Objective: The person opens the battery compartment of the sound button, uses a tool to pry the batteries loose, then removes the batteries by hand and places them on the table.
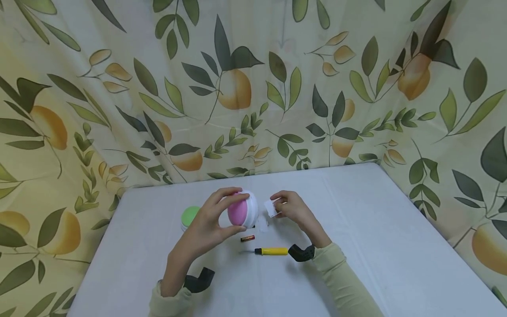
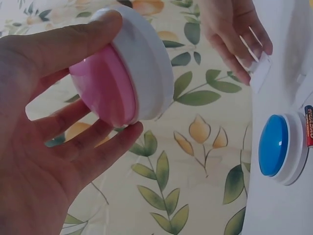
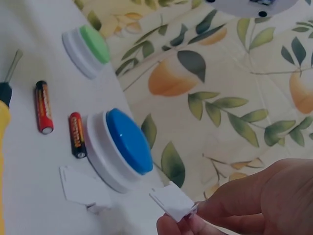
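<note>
My left hand (image 1: 210, 222) grips a round push button with a pink dome (image 1: 237, 213) and white base, raised over the table and turned on its side. In the left wrist view, the thumb lies on the white rim and fingers reach round the far side. My right hand (image 1: 295, 211) pinches a small flat white plastic cover (image 3: 172, 199), apart from the button. Part of the button's white underside (image 3: 234, 7) shows at the top of the right wrist view, with dark round spots and a partly cut-off opening.
On the white table (image 1: 376, 229) lie a blue-domed button (image 3: 129, 142), a green-domed button (image 1: 191, 215), two red-and-black batteries (image 3: 44, 107), another white plastic cover (image 3: 80, 186) and a yellow-handled screwdriver (image 1: 273, 251). A leaf-and-fruit patterned curtain (image 1: 277, 88) hangs behind the table.
</note>
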`<state>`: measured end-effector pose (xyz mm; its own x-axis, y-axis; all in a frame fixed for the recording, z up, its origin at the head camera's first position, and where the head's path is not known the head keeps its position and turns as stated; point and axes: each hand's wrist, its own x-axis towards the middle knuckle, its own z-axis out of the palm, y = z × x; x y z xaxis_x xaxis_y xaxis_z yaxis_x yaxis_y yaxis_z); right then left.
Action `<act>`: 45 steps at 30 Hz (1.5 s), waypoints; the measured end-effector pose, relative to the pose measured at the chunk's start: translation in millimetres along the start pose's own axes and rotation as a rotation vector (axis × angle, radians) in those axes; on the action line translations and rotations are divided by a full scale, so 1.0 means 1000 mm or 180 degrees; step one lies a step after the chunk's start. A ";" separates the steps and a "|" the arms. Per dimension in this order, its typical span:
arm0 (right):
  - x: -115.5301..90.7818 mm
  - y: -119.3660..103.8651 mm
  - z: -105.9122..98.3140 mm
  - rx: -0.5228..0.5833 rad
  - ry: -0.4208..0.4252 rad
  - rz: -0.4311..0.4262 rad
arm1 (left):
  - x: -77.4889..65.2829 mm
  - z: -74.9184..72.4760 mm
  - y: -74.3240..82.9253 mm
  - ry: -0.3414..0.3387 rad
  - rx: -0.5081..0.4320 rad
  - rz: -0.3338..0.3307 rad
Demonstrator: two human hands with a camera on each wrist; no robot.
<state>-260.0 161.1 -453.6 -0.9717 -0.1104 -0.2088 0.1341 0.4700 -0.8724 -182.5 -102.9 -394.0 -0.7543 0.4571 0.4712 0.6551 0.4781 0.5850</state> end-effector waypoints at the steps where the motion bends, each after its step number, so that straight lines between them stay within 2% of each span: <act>1: 0.001 0.001 0.000 -0.0043 0.0029 0.0013 | 0.000 -0.001 0.000 0.0003 -0.0017 -0.0002; 8: 0.006 0.009 0.001 -0.0353 0.0137 0.0063 | -0.001 -0.005 0.002 0.0062 -0.0254 -0.0056; 13: 0.009 0.015 -0.006 -0.0587 0.0172 0.0100 | 0.000 -0.008 0.004 0.0100 -0.0354 -0.0092; 23: 0.009 0.031 -0.050 -0.1121 0.0078 0.0359 | -0.001 -0.010 0.003 0.0143 -0.0338 -0.0120; 30: -0.001 0.038 -0.073 -0.1405 0.0205 0.0527 | -0.003 -0.015 0.001 0.0208 -0.0270 -0.0168; 37: -0.003 0.040 -0.078 -0.1705 0.0240 0.0607 | -0.007 -0.023 -0.004 0.0326 -0.0183 -0.0202; 42: -0.002 0.042 -0.078 -0.1711 0.0265 0.0656 | -0.006 -0.026 -0.008 0.0361 -0.0223 -0.0192; 45: -0.002 0.040 -0.075 -0.1688 0.0325 0.0583 | -0.006 -0.027 -0.008 0.0389 -0.0212 -0.0240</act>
<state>-267.2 246.1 -455.1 -0.9592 0.0871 -0.2689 0.2117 0.8517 -0.4793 -184.2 -129.8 -384.1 -0.8034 0.3253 0.4988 0.5954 0.4549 0.6623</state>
